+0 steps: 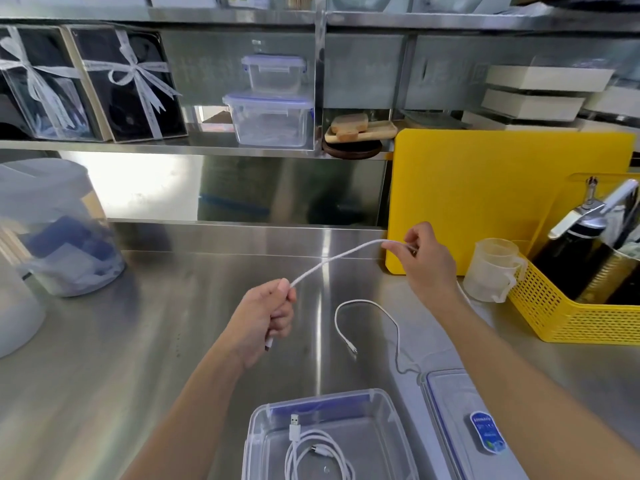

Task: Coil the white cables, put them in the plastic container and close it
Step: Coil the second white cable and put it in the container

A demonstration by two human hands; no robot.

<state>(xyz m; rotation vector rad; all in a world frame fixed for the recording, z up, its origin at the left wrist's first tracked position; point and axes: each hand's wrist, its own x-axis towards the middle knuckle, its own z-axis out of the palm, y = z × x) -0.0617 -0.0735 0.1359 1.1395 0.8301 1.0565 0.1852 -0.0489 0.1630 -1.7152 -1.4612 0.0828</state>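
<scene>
L hand [265, 315] fisted on 1 white cable [332, 259], plug end poking out below; R hand [424, 259] pinches it further along, stretched w/ slight sag above steel counter [138, 341]. 2nd coiled cable [313, 452] lies in open plastic container [256, 441]; lid [450, 410] just beside it.

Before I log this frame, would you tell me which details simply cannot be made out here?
Head view only:
- Container: front wall cut off by the bottom edge, so the coiled cable shows only partly.
- Lid: near end cut off by the same edge; label text too small.
- Stretched cable: parts hidden inside the left hand and right hand.
- Tub contents: blurred by cloudy plastic.
</scene>
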